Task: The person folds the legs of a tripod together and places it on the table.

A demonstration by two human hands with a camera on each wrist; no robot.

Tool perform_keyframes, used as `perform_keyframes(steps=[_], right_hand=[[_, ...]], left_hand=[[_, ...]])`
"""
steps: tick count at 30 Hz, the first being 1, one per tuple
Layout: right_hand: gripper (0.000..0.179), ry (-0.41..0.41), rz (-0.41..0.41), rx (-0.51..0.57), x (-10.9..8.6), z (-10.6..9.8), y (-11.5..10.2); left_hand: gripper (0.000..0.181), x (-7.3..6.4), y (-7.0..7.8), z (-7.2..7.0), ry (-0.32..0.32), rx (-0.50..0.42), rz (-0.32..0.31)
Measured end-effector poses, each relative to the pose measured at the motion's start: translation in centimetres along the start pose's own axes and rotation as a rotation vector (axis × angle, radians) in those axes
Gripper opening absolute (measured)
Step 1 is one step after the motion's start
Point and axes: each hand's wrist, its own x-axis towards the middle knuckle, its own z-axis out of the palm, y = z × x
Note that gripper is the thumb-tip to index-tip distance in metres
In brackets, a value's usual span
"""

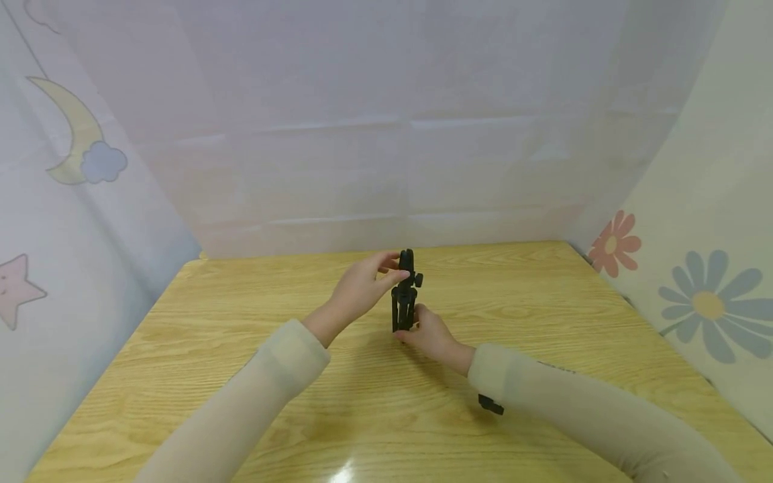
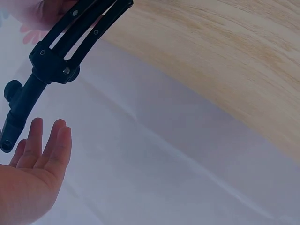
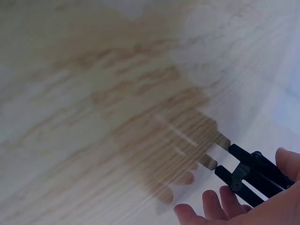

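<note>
A small black tripod (image 1: 405,295) stands upright between my two hands, legs folded close together and a knob on the side of its column. My right hand (image 1: 431,335) holds the lower legs between thumb and fingers; in the right wrist view, leg ends (image 3: 226,176) point out past the fingers. Up by the tripod's top is my left hand (image 1: 361,285), its thumb overlapping the column in the head view. Seen from the left wrist, the left fingers (image 2: 58,150) are fairly straight and spread beside the column's end, with a gap showing.
A wood-grain table (image 1: 241,402) lies under both hands, its shiny surface mirroring the legs and fingers. Pale cloth walls (image 1: 386,168) rise behind it and at both sides, printed with a moon, a star and flowers. A small black piece (image 1: 490,404) shows below the right cuff.
</note>
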Motion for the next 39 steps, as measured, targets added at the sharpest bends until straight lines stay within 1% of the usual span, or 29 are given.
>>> perform_keyframes(steps=[9, 16, 24, 28, 31, 35, 39], right_hand=[[0.042, 0.002, 0.003, -0.008, 0.1, 0.1, 0.5], [0.035, 0.010, -0.021, -0.009, 0.0, 0.2, 0.5], [0.033, 0.018, -0.036, -0.024, -0.1, 0.0, 0.6], [0.033, 0.026, -0.039, -0.052, -0.3, -0.5, 0.7], [0.034, 0.032, -0.033, -0.069, -0.4, -0.9, 0.8], [0.036, 0.022, -0.034, -0.092, -0.7, -1.5, 1.1], [0.037, 0.016, -0.054, -0.122, -1.1, -2.0, 1.2]], left_hand=[[0.049, 0.5, 1.0, 0.1, 0.014, -0.003, 0.004], [0.047, 0.9, 1.3, 0.2, 0.015, 0.020, 0.004], [0.041, 1.2, 1.4, 0.3, 0.036, 0.041, 0.027], [0.038, 1.1, 1.5, 0.1, 0.046, 0.053, 0.042], [0.035, 0.7, 1.5, -0.1, 0.068, 0.060, 0.041], [0.033, 0.3, 1.2, -0.5, 0.088, 0.054, 0.025], [0.033, -0.2, 0.9, -0.8, 0.098, 0.032, 0.010]])
